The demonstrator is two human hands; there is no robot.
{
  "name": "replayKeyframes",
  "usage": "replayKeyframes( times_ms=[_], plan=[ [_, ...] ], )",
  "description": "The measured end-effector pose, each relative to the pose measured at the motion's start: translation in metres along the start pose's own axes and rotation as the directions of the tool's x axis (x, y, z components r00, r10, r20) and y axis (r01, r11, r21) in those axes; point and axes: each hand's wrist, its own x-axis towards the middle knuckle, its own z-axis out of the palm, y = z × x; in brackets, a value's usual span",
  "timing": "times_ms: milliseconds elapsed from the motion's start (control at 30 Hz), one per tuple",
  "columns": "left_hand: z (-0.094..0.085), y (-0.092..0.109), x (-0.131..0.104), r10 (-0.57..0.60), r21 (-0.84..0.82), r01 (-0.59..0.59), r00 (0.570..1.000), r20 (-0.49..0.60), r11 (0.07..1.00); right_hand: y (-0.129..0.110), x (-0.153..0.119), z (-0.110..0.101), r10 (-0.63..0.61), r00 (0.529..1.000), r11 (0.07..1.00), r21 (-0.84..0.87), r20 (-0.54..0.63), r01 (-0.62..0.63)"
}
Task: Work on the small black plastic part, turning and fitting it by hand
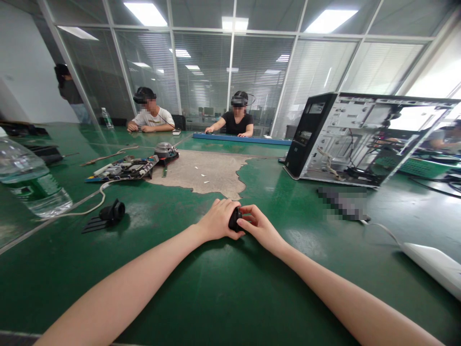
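Both hands meet in front of me over the green tabletop. A small, rounded black part is between them, mostly covered by fingers, so its exact kind does not show. My left hand wraps around it from the left, closed on it. From the other side, the thumb and fingers of my right hand pinch its right end. To the left on the table lies another black part, with a round opening and several thin flat prongs.
A circuit board and a round cooler sit ahead left, near a water bottle. An open computer case stands right, with a white power strip nearer. Two people sit across the table behind a blue bar.
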Motion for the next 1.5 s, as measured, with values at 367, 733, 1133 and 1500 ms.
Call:
replayKeyframes(
  times_ms=[367, 733, 1133, 1500],
  plan=[
    [0.0026, -0.0015, -0.0012, -0.006, 0.017, 0.006, 1.0, 0.001, 1.0, -0.0021, -0.0025, -0.0026, -0.036, 0.997, 0.996, 0.089, 0.069, 0.03],
    [0.0007, -0.0009, -0.0007, -0.007, 0.005, 0.007, 1.0, 0.007, 1.0, -0.0009, 0.0005, -0.0012, 0.018, 1.0, 0.999, 0.028, 0.021, -0.019],
    [0.0025, -0.0007, -0.0009, -0.003, 0.014, 0.003, 1.0, -0.012, 1.0, -0.005, -0.0037, 0.0015, -0.035, 0.999, 0.998, 0.058, 0.04, 0.033],
    [0.0009, -0.001, -0.0011, -0.011, -0.002, 0.011, 1.0, 0.014, 1.0, -0.0023, -0.0044, -0.001, -0.029, 0.994, 0.996, 0.081, 0.103, 0.021]
  ],
)
